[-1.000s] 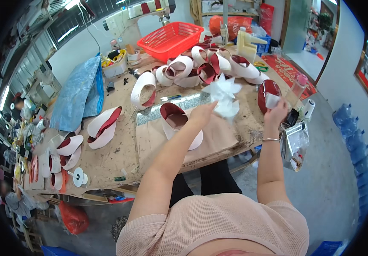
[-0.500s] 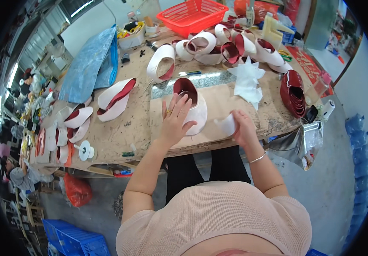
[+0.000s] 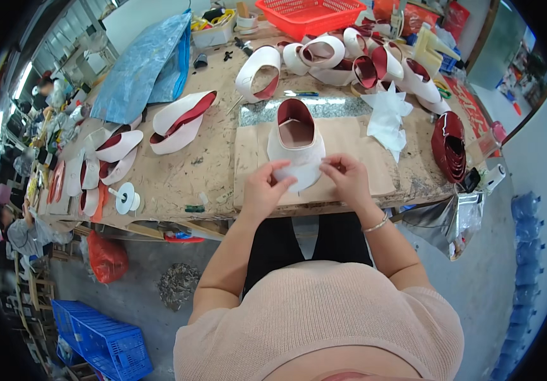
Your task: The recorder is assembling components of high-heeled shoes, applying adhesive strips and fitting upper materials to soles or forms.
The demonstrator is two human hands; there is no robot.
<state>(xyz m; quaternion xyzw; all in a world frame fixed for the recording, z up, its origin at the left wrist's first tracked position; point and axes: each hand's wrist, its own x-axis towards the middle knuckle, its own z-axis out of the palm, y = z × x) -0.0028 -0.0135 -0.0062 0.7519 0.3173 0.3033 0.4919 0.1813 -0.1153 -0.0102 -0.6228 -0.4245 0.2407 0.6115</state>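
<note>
A white shoe upper (image 3: 280, 143) with a dark red lining lies on a brown board (image 3: 365, 174) in front of me, its opening away from me. A small curved white patch (image 3: 303, 174) is at the toe end of the upper, nearest me. My left hand (image 3: 266, 192) pinches the patch's left edge between thumb and fingers. Its right edge is between the thumb and forefinger of my right hand (image 3: 348, 183). Whether the patch lies flat against the upper, I cannot tell.
More white and red shoe uppers (image 3: 324, 51) crowd the far side, below a red basket (image 3: 311, 18). Dark red pieces (image 3: 449, 147) stack at right, near white star-edged sheets (image 3: 388, 117). At left are a blue sheet (image 3: 143, 70), paired uppers (image 3: 181, 120) and a white spool (image 3: 127, 198).
My left hand has come off the upper and down to the patch's left edge. My right hand has brought the patch leftward to the toe of the upper.
</note>
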